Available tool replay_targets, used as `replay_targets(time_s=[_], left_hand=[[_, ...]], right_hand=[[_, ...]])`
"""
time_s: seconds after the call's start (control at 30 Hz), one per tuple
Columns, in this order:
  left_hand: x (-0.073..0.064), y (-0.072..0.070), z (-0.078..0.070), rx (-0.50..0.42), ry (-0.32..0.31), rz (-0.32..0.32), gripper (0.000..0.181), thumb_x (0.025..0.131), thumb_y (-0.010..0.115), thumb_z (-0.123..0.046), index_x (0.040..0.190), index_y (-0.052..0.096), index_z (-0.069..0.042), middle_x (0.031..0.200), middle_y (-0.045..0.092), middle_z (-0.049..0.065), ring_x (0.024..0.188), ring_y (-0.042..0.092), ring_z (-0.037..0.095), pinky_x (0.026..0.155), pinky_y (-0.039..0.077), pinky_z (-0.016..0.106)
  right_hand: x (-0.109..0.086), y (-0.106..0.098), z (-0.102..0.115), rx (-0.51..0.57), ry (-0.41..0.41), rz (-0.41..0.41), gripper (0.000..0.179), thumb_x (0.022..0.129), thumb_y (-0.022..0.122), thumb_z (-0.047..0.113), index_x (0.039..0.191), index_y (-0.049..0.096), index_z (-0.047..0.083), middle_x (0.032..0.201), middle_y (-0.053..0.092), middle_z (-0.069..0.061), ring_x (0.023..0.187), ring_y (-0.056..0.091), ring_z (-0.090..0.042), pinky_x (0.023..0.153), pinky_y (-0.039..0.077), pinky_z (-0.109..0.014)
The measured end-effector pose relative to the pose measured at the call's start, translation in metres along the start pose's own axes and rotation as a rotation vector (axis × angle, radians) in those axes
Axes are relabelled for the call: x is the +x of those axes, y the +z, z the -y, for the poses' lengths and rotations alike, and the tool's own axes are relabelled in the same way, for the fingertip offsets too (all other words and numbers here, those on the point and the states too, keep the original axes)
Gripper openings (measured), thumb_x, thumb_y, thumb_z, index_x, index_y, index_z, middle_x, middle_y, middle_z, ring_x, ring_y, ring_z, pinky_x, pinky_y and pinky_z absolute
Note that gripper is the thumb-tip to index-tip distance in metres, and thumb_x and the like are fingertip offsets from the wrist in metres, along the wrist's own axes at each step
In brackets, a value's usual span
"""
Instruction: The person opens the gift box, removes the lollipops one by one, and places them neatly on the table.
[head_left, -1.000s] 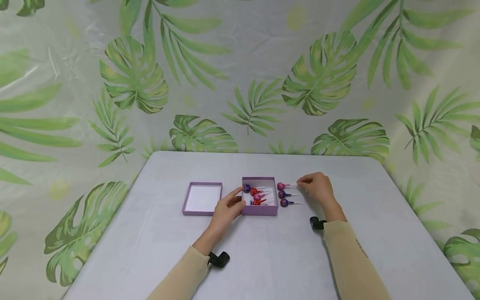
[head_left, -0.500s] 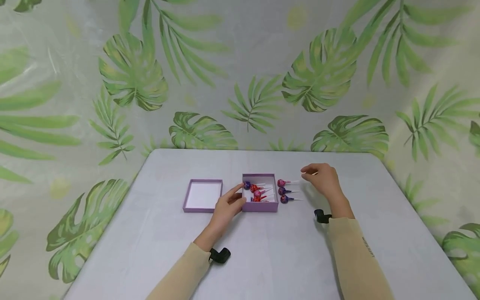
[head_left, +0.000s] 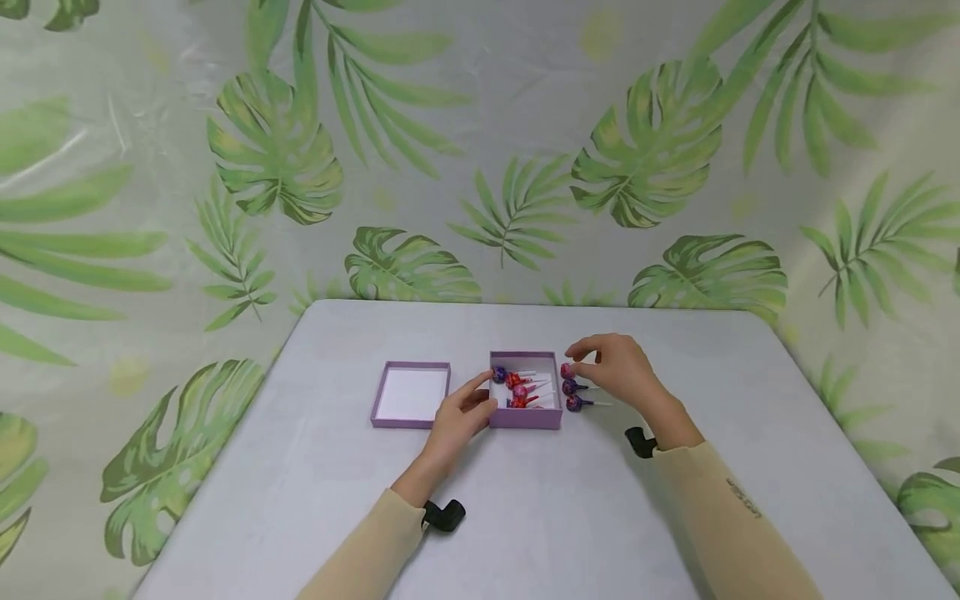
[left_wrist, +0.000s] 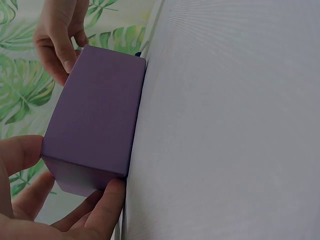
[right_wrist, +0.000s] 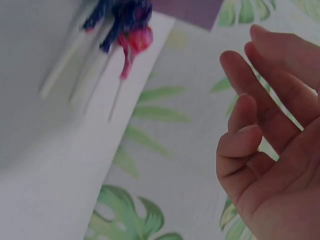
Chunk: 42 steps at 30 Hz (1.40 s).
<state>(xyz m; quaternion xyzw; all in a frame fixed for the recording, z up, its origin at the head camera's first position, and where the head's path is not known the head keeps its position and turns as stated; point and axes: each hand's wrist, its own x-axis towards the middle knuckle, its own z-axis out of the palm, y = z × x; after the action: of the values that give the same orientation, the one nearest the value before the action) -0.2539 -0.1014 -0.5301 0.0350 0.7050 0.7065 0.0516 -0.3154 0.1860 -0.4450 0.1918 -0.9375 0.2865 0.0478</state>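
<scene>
Right hand [head_left: 621,367] has swung left to the pink pop [head_left: 567,369], fingers loose and holding nothing.
Nearer that hand than the left hand [head_left: 456,421], which touches the box [head_left: 525,419], the pop lies just right of it, stick pointing away; white table [head_left: 525,517], leafy sheet [head_left: 416,267] behind.

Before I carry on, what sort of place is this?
Probably a small recording setup rather than an ordinary room: a smooth white table stands before a pale backdrop printed with green leaves, and a small black wrist-worn device sits on each of the person's arms.
</scene>
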Motion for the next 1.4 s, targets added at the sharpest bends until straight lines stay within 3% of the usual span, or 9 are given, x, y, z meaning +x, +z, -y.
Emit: replay_targets(time_s=[0.2,0.33,0.53,0.67,0.83,1.17,1.4], left_hand=[[0.002,0.001,0.000,-0.008,0.007,-0.005,0.053,0.097,0.068,-0.025,0.148,0.053,-0.027,0.139,0.055,0.018,0.123,0.057,0.026,0.096,0.054,0.036],[0.001,0.001,0.001,-0.010,-0.001,-0.004,0.053,0.097,0.069,-0.024,0.148,0.054,-0.028,0.139,0.055,0.018,0.122,0.056,0.026,0.097,0.053,0.037],[0.000,0.000,-0.001,-0.018,-0.009,0.005,0.055,0.098,0.068,-0.019,0.150,0.050,-0.023,0.141,0.052,0.023,0.123,0.055,0.028,0.098,0.053,0.040],[-0.005,0.001,-0.012,-0.028,-0.017,0.022,0.056,0.098,0.067,-0.015,0.151,0.049,-0.017,0.142,0.050,0.026,0.123,0.055,0.030,0.100,0.052,0.044],[-0.013,0.003,-0.027,-0.020,-0.012,0.026,0.054,0.098,0.065,-0.013,0.150,0.050,-0.016,0.141,0.050,0.028,0.123,0.055,0.030,0.100,0.051,0.042],[-0.016,0.004,-0.027,-0.019,-0.005,0.030,0.055,0.098,0.065,-0.013,0.151,0.049,-0.015,0.142,0.049,0.029,0.125,0.055,0.032,0.100,0.051,0.043],[-0.015,0.004,-0.028,-0.031,0.003,0.030,0.055,0.098,0.065,-0.011,0.151,0.049,-0.013,0.141,0.050,0.029,0.124,0.055,0.033,0.100,0.052,0.043]], right_hand=[[0.001,0.014,0.013,0.033,-0.053,0.042,0.021,0.088,0.079,0.019,0.109,0.079,0.018,0.100,0.074,0.001,0.069,0.052,-0.017,0.056,0.044,-0.033],[0.003,0.024,0.020,0.035,-0.059,0.062,0.024,0.085,0.082,0.018,0.109,0.079,0.016,0.102,0.074,0.000,0.074,0.058,-0.015,0.064,0.049,-0.034],[0.009,0.034,0.030,-0.030,-0.058,0.182,0.027,0.084,0.082,0.017,0.111,0.079,0.015,0.104,0.075,-0.002,0.086,0.063,-0.019,0.072,0.052,-0.038],[0.012,0.038,0.035,-0.094,-0.052,0.240,0.025,0.083,0.082,0.015,0.108,0.080,0.016,0.102,0.075,0.002,0.086,0.063,-0.016,0.072,0.053,-0.036],[0.012,0.041,0.039,-0.126,-0.033,0.234,0.021,0.082,0.083,0.011,0.102,0.081,0.017,0.095,0.074,0.003,0.080,0.061,-0.014,0.068,0.052,-0.036],[0.011,0.051,0.037,-0.127,-0.047,0.227,0.018,0.080,0.080,0.002,0.091,0.080,0.016,0.072,0.062,0.009,0.069,0.055,-0.014,0.061,0.047,-0.032],[0.011,0.053,0.039,-0.146,-0.063,0.219,0.019,0.078,0.080,0.001,0.090,0.079,0.015,0.072,0.063,0.007,0.069,0.055,-0.013,0.062,0.048,-0.033]])
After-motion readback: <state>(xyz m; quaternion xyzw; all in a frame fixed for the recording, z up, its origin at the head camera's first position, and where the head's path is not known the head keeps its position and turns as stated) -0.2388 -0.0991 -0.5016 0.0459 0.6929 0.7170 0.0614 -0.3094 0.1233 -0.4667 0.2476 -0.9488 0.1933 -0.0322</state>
